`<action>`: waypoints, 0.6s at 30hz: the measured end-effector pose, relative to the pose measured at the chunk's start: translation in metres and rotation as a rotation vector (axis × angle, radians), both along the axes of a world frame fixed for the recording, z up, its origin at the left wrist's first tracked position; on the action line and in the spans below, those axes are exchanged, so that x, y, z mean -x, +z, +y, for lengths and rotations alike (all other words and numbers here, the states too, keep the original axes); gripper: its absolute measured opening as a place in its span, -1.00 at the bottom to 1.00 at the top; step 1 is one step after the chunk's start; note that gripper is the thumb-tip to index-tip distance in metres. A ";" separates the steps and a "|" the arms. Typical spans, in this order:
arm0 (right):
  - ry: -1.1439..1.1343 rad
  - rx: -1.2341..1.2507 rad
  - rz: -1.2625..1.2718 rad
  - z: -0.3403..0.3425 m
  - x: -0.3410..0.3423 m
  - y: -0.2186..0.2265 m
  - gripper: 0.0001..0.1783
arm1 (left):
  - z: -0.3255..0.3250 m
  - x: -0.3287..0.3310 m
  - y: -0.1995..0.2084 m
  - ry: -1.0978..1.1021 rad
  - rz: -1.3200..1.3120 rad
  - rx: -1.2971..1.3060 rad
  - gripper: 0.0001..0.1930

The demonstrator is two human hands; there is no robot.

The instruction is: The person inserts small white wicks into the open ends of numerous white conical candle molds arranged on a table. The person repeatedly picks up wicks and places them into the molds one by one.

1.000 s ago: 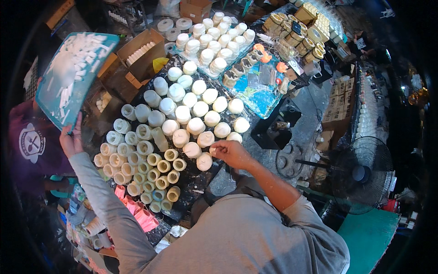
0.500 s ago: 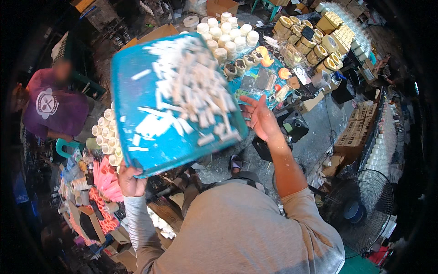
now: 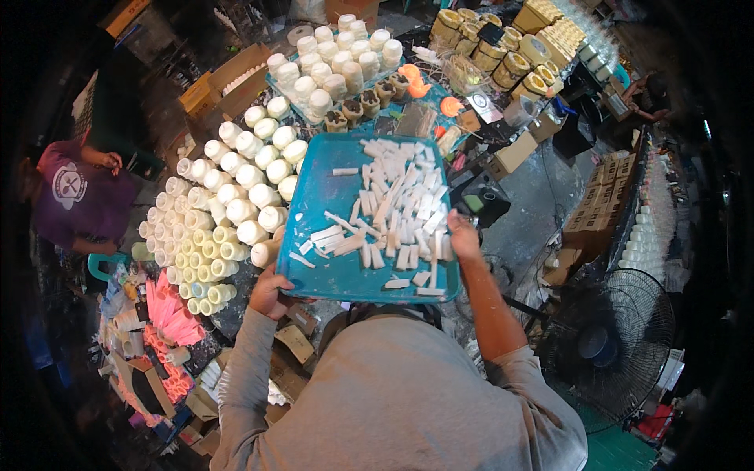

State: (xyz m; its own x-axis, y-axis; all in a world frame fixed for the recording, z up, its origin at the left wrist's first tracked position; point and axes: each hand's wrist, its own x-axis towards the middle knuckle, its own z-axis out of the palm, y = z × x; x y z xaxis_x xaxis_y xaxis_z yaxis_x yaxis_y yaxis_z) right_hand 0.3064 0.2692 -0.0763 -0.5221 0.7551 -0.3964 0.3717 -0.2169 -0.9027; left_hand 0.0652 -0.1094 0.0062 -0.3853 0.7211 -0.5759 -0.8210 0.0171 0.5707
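A blue tray (image 3: pixel 322 184) is held between my two hands in front of my body. My left hand (image 3: pixel 269 293) grips its near left corner, fingers tucked under the rim. On the right side, my right hand (image 3: pixel 463 234) is closed round the edge, its fingertips partly hidden. Many short white sticks (image 3: pixel 399 188), chalk-like in look, lie heaped over the middle and right of the tray. A few lie apart toward the left, and others rest along the near rim.
Rows of white cup-shaped pieces (image 3: pixel 247 145) cover the table at left and behind the tray. Pink strips (image 3: pixel 169 310) lie at lower left. A standing fan (image 3: pixel 601 345) is at right. Another person (image 3: pixel 78 192) is at far left. Tan round containers (image 3: pixel 510 67) stand at the back.
The tray has come down and to the right, from tilted and blurred to more level. My right hand, open and off the tray before, now grips its right edge.
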 end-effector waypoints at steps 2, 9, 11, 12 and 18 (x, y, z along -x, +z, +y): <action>-0.043 -0.032 -0.054 -0.017 -0.001 -0.020 -0.38 | -0.001 0.006 0.004 0.031 0.020 -0.028 -0.22; -0.173 0.463 0.223 -0.062 0.004 -0.083 -0.56 | 0.041 -0.056 0.018 0.346 0.105 -0.077 -0.46; -0.158 0.466 0.219 -0.062 0.011 -0.085 -0.72 | 0.076 -0.092 0.016 0.459 0.063 0.022 -0.52; -0.151 0.468 0.219 -0.058 0.013 -0.083 -0.80 | 0.094 -0.103 0.014 0.479 0.101 0.044 -0.52; 0.380 0.287 0.024 0.042 0.030 -0.059 -0.47 | 0.146 -0.110 0.031 0.616 0.090 0.084 -0.56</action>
State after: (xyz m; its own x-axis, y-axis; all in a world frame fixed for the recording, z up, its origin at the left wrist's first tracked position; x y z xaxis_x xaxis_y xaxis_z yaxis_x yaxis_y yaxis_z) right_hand 0.2769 0.3108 -0.1352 -0.7516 0.3708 -0.5456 0.4530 -0.3111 -0.8355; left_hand 0.1753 0.0370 0.0368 -0.7651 0.3048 -0.5671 -0.6434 -0.3962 0.6551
